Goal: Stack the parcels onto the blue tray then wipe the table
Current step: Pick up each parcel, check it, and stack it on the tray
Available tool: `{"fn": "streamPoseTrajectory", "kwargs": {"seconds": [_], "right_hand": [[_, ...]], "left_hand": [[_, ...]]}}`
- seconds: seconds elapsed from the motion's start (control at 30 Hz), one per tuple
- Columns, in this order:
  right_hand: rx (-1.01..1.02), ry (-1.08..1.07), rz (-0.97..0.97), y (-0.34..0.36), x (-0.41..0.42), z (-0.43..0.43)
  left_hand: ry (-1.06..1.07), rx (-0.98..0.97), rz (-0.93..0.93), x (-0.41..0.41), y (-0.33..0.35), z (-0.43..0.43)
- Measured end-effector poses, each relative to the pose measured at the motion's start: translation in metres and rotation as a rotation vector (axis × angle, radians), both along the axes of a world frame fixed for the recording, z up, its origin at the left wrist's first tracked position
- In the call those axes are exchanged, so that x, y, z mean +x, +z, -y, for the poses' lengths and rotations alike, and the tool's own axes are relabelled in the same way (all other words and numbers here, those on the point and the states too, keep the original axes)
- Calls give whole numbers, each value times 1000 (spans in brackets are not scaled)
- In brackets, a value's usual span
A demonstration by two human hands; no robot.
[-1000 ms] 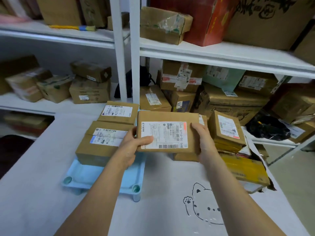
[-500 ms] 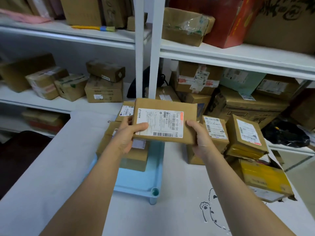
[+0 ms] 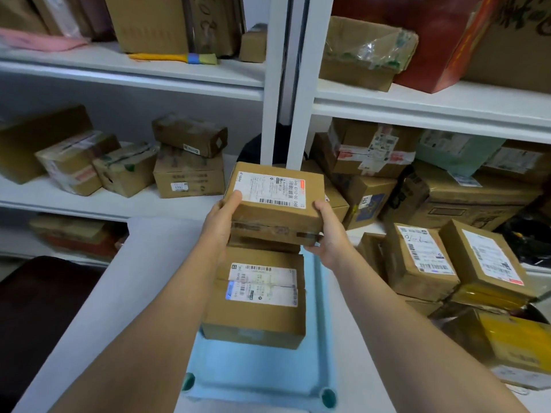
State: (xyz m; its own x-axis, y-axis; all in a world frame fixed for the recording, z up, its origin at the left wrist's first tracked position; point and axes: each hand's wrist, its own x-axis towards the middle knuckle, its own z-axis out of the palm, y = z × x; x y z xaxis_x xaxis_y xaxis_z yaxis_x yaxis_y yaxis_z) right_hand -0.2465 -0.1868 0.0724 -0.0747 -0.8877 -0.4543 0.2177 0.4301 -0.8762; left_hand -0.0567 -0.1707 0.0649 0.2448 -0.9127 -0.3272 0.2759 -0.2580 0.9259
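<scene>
Parcel [image 3: 274,201] now above tray [image 3: 253,371]; white table [image 3: 134,293]

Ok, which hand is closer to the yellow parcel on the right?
Right. The right hand grips the right end of the held parcel, with the yellow parcel off to its right and nearer the camera; the left hand grips the opposite end, farther off.

On table [image 3: 134,293]: tray [image 3: 253,371], centre, lengthwise. On tray, near half: labelled parcel [image 3: 259,302]; behind it, at far end: second parcel [image 3: 262,244]. Directly above that: held parcel [image 3: 274,201], left hand [image 3: 219,225] on its left side, right hand [image 3: 328,236] on its right; contact with the one below unclear. Right of tray, on table: parcel heap [image 3: 423,263]. Behind table: shelving [image 3: 298,84], boxes on each level.
</scene>
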Motion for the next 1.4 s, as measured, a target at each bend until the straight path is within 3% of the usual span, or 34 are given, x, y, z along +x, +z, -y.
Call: {"fn": "streamPoseTrajectory", "kwargs": {"seconds": [0.17,0.4,0.63,0.77,0.87,0.93,1.13,1.4], "right_hand": [[35,-46,-66,-10,13,17],[132,-33,-136,-25,19,23],[125,-2,-142,-24,16,20],[117,-49,-106,-20,9,11],[111,-125,-153,-21,-5,5],[111,-165,-186,-19,-19,-1],[166,-338,-163,-21,-91,-25],[235,-790,-200,-33,-189,-56]], "left_hand": [[-5,72,190,1,-14,15],[-17,130,312,-6,-27,24],[77,172,317,-13,-27,22],[277,180,389,-24,-15,16],[509,121,608,-45,-2,4],[538,15,703,-66,3,-5],[306,-186,719,-155,6,-17],[-58,-91,710,-249,-18,-14]]}}
